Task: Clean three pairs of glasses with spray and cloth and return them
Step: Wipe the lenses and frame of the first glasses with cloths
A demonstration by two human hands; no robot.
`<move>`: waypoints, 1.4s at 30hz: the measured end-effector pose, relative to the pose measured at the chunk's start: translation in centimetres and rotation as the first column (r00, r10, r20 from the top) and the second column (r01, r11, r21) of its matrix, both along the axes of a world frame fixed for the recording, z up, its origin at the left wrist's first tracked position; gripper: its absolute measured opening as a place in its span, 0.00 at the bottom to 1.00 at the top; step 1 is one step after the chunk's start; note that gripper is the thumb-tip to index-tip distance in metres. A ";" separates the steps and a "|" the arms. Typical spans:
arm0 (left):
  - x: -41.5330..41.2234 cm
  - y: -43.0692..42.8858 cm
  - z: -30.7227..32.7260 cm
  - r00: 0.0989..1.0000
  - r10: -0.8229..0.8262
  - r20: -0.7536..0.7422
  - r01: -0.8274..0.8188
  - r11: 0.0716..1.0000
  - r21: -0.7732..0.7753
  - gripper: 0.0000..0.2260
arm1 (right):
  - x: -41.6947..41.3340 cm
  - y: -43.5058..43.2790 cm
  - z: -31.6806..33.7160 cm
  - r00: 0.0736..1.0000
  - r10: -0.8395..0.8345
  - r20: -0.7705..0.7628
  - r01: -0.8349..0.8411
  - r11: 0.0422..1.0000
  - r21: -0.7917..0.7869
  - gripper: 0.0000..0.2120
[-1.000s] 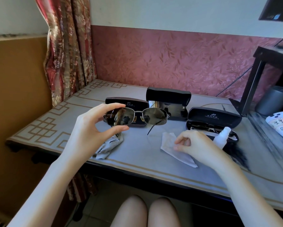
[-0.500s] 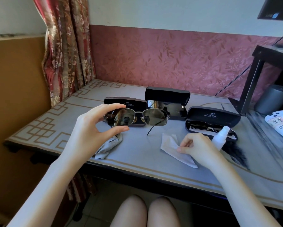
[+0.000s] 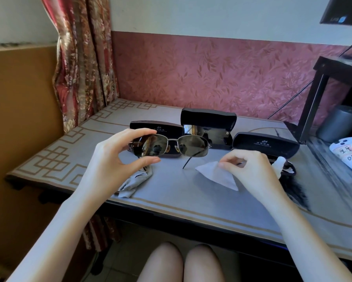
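My left hand pinches a pair of dark sunglasses by the left lens rim, holding them above the table. My right hand pinches a white cleaning cloth at its upper edge and lifts that part off the table. Behind my right hand a small white spray bottle is partly hidden. Three black glasses cases stand open behind: a left case, a middle case and a right case holding glasses.
A crumpled grey cloth lies under my left hand. The grey table has a patterned border. A black stand, a grey cylinder and a white controller sit at the right. A curtain hangs at the left.
My right hand closed its fingers on the white cloth and raised its edge off the table. The left hand keeps the sunglasses nearly still.
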State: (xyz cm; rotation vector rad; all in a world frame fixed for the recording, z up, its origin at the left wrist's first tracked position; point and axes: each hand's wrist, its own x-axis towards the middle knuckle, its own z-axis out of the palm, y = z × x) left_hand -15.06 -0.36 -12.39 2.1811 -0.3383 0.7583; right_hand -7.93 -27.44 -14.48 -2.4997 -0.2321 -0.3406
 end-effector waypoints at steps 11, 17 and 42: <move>-0.2 0.1 0.1 1.000 -0.008 -0.004 0.008 1.000 -0.004 0.22 | -0.3 0.1 0.4 0.963 0.219 0.156 -0.267 0.836 0.479 0.07; -0.3 -0.2 0.2 1.000 -0.016 -0.012 0.016 1.000 -0.004 0.23 | 0.9 0.8 1.1 0.949 0.302 0.095 -0.312 0.845 0.434 0.05; -0.2 -0.2 0.2 1.000 0.006 0.001 -0.006 1.000 -0.015 0.23 | -2.4 3.7 6.5 0.744 0.651 0.150 -0.668 0.729 0.150 0.08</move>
